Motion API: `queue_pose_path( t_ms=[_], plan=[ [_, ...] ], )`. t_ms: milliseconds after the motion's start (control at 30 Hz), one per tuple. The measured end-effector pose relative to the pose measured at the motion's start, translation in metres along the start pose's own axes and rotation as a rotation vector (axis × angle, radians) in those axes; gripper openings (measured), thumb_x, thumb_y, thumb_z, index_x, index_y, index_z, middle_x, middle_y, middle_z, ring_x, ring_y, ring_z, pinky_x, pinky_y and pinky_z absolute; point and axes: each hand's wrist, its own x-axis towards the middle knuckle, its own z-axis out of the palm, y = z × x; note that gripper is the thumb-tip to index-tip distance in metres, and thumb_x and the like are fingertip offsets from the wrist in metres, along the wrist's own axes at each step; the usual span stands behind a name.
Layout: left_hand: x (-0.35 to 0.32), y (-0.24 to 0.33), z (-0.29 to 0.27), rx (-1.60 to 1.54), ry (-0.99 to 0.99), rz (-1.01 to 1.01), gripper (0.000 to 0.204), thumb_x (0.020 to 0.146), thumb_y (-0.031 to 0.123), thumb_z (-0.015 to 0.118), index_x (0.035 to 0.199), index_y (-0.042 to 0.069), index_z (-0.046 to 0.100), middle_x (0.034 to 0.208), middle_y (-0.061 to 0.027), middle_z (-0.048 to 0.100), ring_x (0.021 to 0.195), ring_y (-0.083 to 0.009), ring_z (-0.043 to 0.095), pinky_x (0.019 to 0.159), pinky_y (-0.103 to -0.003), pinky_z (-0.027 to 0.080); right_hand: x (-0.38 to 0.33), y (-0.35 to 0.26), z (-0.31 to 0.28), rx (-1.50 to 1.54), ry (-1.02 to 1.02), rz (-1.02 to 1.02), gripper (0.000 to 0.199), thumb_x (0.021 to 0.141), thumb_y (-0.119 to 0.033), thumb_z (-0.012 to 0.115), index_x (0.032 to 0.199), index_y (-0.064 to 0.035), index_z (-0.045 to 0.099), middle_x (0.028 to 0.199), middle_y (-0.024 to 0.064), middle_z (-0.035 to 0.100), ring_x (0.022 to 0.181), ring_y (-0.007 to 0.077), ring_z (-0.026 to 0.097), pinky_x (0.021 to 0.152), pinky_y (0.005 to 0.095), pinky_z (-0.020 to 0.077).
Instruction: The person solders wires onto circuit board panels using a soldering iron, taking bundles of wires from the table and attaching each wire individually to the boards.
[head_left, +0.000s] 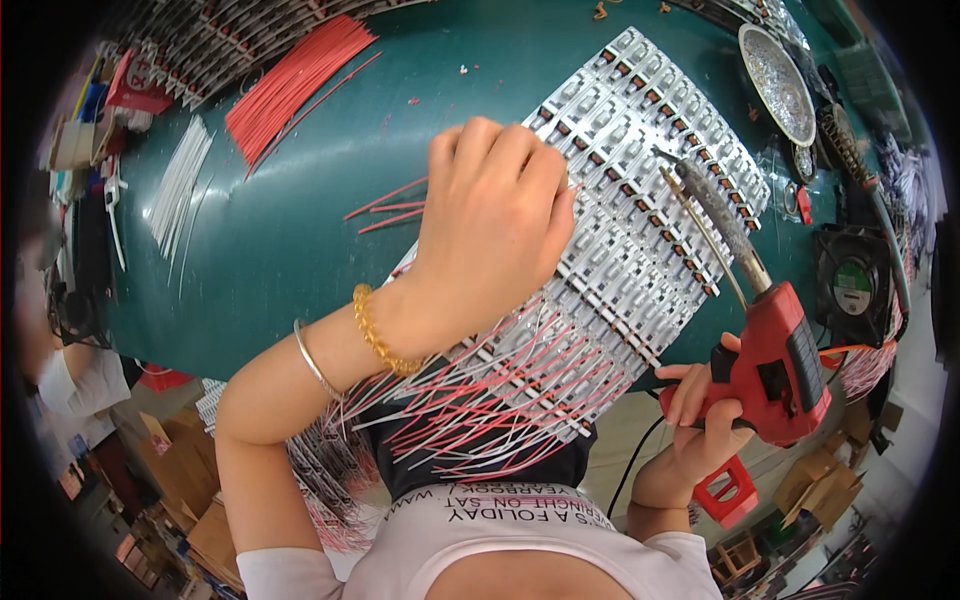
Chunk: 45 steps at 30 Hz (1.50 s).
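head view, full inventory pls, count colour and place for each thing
table: one, green, across the middle
module sheet: at least one, silver-grey, centre to upper right
loose-ended wires: many, red and white, over the sheet's near end
red wire bundle: one, red, upper left
white wire bundle: one, white, left
soldering gun: one, red and black, right
dish: one, silver, upper right
fan: one, black, far right
bracelets: two, yellow and silver, centre left
left hand: one, centre, closed on red wires
right hand: one, lower right, gripping the soldering gun
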Motion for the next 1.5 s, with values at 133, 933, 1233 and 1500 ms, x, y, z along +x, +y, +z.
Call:
queue_pose_path(
  t_ms=[133,933,1233,1500],
  plan=[
    [0.003,0.000,0.000,-0.018,0.027,0.031,0.012,0.071,0.007,0.065,0.073,0.007,0.053,0.076,-0.0041,0.050,0.079,-0.0233,0.047,0.073,-0.036,0.035,-0.008,0.000,0.003,-0.013,0.003,0.011,0.068,0.088,-0.046,0.053,0.123,0.0101,0.037,0.050,-0.0002,0.042,0.041,0.0095,0.043,0.066,0.0375,0.0536],
    [0.069,-0.097,-0.029,0.836,0.009,0.090,0.016,0.073,0.014,0.063,0.085,0.005,0.060,0.081,-0.0085,0.056,0.080,-0.0261,0.053,0.074,-0.041,0.041,0.025,0.018,-0.030,0.041,-0.108,-0.108,0.063,0.088,-0.040,0.055,0.125,0.0080,0.036,0.051,0.0013,0.042,0.043,0.0112,0.043,0.059,0.0340,0.0510],
    [0.103,-0.120,-0.034,0.706,-0.229,0.029,0.014,0.078,0.015,0.059,0.075,0.001,0.060,0.077,-0.0140,0.061,0.077,-0.0311,0.058,0.070,-0.041,0.046,0.026,0.020,-0.029,0.063,-0.073,-0.090,0.059,0.089,-0.035,0.055,0.124,0.0092,0.037,0.051,0.0017,0.042,0.043,0.0110,0.043,0.058,0.0332,0.0507],
    [0.073,-0.065,-0.058,0.432,0.070,0.121,0.011,0.080,0.015,0.061,0.079,0.005,0.061,0.070,-0.0123,0.062,0.069,-0.0309,0.057,0.063,-0.040,0.044,0.022,0.021,-0.041,0.101,0.017,-0.070,0.062,0.088,-0.040,0.055,0.123,0.0083,0.038,0.049,0.0005,0.040,0.041,0.0104,0.040,0.056,0.0313,0.0501]
  ],
)
